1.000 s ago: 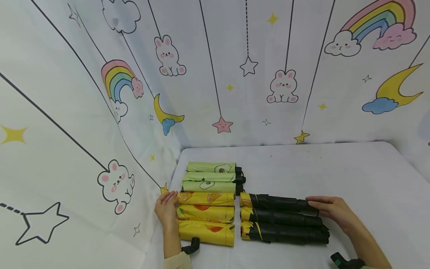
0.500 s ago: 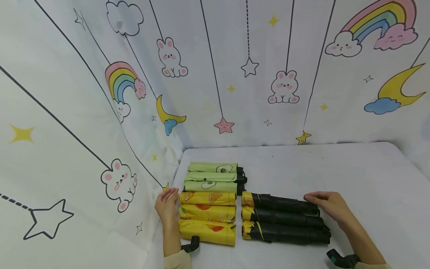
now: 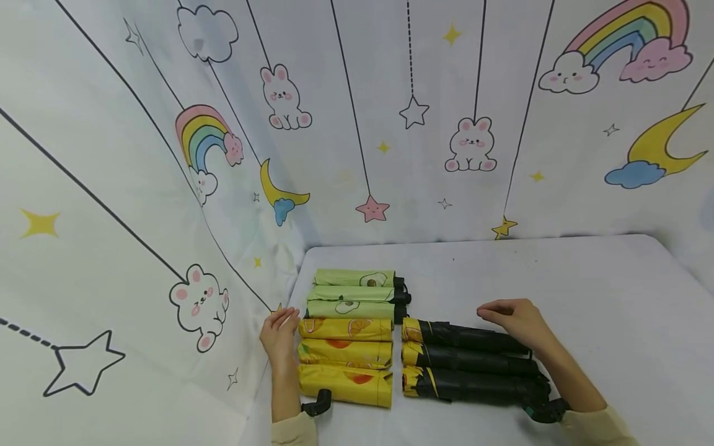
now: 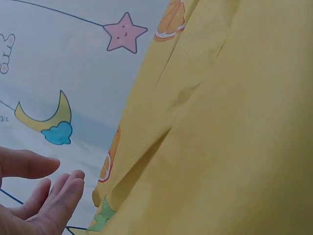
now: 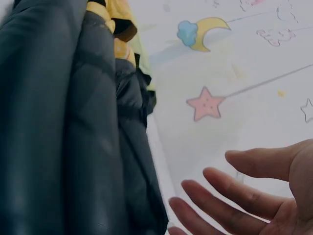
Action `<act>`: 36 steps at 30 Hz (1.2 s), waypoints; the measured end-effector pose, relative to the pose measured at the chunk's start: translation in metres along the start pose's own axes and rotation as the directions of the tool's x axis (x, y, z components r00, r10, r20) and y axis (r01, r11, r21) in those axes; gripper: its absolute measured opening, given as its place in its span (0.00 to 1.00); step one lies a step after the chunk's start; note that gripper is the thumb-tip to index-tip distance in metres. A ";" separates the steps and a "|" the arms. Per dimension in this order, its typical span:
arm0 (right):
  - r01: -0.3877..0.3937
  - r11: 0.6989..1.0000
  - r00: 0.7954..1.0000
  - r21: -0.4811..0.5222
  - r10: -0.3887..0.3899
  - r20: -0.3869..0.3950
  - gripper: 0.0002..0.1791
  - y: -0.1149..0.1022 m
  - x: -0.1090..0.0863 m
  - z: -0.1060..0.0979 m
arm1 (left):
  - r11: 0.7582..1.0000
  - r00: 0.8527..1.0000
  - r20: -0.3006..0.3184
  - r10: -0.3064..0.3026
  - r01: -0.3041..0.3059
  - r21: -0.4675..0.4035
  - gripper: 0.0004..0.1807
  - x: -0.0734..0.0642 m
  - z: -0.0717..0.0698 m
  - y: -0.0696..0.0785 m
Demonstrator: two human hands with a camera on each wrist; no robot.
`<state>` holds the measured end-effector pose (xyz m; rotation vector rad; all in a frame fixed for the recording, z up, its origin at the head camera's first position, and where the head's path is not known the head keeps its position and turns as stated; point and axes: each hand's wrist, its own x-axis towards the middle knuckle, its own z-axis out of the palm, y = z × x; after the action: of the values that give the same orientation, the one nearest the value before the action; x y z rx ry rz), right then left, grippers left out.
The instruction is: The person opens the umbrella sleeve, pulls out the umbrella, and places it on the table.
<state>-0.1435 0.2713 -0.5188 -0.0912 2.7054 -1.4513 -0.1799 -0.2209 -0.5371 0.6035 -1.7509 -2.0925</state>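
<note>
Three yellow rolled bundles (image 3: pixel 346 353) with an orange-slice print, which look like folded umbrellas, lie side by side. Beside their left ends is my left hand (image 3: pixel 277 334), its fingers apart from the thumb with nothing between them; in the left wrist view its fingers (image 4: pixel 61 200) are beside the yellow cloth (image 4: pixel 195 132). To the right lie three black rolled bundles (image 3: pixel 474 359) with yellow printed ends, also like folded umbrellas. My right hand (image 3: pixel 519 319) hovers at the far side of the farthest black one. In the right wrist view, its fingers (image 5: pixel 234 196) are spread and hold nothing.
Three light green folded umbrellas (image 3: pixel 348 294) with an avocado print and black ends lie behind the yellow bundles. Everything lies on a white table (image 3: pixel 586 279). A white printed curtain (image 3: pixel 334 124) stands behind and to the left.
My right hand has come away from the right end of the farthest black bundle and moved left and farther back. My left hand has shifted only slightly away. The bundles keep their places.
</note>
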 end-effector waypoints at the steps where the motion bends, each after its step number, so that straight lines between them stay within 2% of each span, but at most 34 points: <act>1: 0.006 1.000 1.000 0.001 -0.006 0.005 0.21 -0.003 0.002 0.002 | 1.000 1.000 0.001 0.001 -0.001 0.003 0.23 0.000 0.001 0.000; 8: 0.048 0.998 0.998 -0.045 -0.047 0.035 0.21 -0.027 0.016 0.015 | 1.000 1.000 -0.001 0.019 -0.019 -0.012 0.22 0.006 0.005 0.000; 15: 0.076 0.992 0.995 -0.098 -0.070 0.069 0.17 -0.043 0.031 0.029 | 0.999 0.999 0.023 0.040 -0.039 -0.022 0.22 0.005 0.011 0.004; 19: 0.082 0.993 0.993 -0.088 -0.073 0.098 0.16 -0.052 0.038 0.036 | 0.999 0.999 0.025 0.046 -0.045 -0.027 0.23 0.007 0.015 0.003; 27: 0.098 0.992 0.987 -0.076 -0.087 0.137 0.14 -0.060 0.055 0.051 | 0.998 0.999 0.034 0.023 -0.024 0.049 0.21 0.009 0.021 0.002; 36: 0.094 0.993 0.984 -0.067 -0.083 0.160 0.14 -0.066 0.071 0.067 | 0.994 1.000 0.005 0.019 -0.019 0.112 0.22 0.015 0.028 -0.002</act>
<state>-0.2065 0.1731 -0.5035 -0.3198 2.6569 -1.3044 -0.2075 -0.2053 -0.5367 0.6110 -1.8789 -1.9947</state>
